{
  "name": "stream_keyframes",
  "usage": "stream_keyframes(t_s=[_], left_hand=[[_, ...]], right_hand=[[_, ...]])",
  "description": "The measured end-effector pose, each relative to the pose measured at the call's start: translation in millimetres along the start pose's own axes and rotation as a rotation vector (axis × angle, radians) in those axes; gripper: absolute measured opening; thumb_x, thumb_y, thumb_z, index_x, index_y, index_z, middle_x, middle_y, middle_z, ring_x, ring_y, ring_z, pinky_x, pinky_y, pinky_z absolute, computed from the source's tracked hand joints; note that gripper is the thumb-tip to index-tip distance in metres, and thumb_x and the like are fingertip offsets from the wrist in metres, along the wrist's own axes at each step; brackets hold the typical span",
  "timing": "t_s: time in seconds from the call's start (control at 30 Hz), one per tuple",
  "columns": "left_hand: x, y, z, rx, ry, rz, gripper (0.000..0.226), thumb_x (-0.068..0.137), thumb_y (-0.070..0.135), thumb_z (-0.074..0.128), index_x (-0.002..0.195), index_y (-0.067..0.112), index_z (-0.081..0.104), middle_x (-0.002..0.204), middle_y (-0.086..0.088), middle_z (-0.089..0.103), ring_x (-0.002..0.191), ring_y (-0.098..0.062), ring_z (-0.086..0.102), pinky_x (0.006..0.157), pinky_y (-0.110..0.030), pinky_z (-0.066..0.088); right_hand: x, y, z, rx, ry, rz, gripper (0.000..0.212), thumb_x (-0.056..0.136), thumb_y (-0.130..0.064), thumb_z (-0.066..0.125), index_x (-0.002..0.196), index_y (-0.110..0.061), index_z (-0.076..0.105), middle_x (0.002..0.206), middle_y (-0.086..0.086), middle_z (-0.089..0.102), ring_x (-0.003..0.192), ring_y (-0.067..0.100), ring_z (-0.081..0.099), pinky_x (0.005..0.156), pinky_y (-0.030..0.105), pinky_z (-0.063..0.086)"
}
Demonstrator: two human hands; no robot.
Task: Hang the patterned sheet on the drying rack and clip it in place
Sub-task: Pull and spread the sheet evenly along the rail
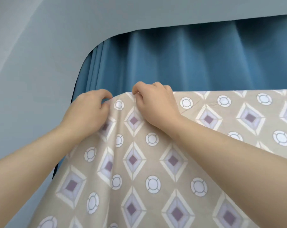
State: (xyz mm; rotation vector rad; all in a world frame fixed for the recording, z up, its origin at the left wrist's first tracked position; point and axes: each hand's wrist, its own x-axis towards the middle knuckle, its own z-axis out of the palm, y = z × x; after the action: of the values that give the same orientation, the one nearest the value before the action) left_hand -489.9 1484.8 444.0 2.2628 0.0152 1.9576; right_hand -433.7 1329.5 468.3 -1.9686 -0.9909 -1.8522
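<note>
Blue curtain (pixel 189 55) backs the scene. Patterned sheet (pixel 172 160) hangs across centre and lower right, top edge running level toward the right; its support is hidden. Left hand (pixel 90 109) and right hand (pixel 154 102) pinch that edge at its left end, left hand outermost. Fastening not yet done; the stretch between the hands looks the likely spot.

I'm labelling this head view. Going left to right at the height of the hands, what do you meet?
Grey wall → left hand → right hand → patterned sheet, draped flat to the right border. The blue curtain spans behind, so it is left out.
</note>
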Motion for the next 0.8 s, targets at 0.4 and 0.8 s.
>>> stream_keyframes(t_s=[0.4, 0.8], left_hand=[[-137, 60, 49, -0.156, 0.035, 0.244, 0.028, 0.083, 0.024, 0.045, 0.099, 0.019, 0.068, 0.097, 0.003, 0.066, 0.09, -0.028, 0.056, 0.083, -0.033, 0.037], [-368, 121, 111, -0.455, -0.619, 0.117, 0.031, 0.079, 0.028, 0.047, 0.1, 0.019, 0.068, 0.097, 0.002, 0.067, 0.09, -0.024, 0.058, 0.083, -0.029, 0.036]], right_hand=[[-148, 27, -22, 0.17, 0.061, 0.177, 0.026, 0.083, -0.028, 0.047, 0.102, -0.026, 0.065, 0.109, -0.014, 0.065, 0.111, 0.015, 0.045, 0.081, 0.023, 0.017], [-436, 22, -46, 0.043, -0.318, 0.664, 0.032, 0.081, -0.032, 0.045, 0.098, -0.02, 0.07, 0.107, -0.005, 0.068, 0.098, 0.029, 0.06, 0.087, 0.034, 0.038]])
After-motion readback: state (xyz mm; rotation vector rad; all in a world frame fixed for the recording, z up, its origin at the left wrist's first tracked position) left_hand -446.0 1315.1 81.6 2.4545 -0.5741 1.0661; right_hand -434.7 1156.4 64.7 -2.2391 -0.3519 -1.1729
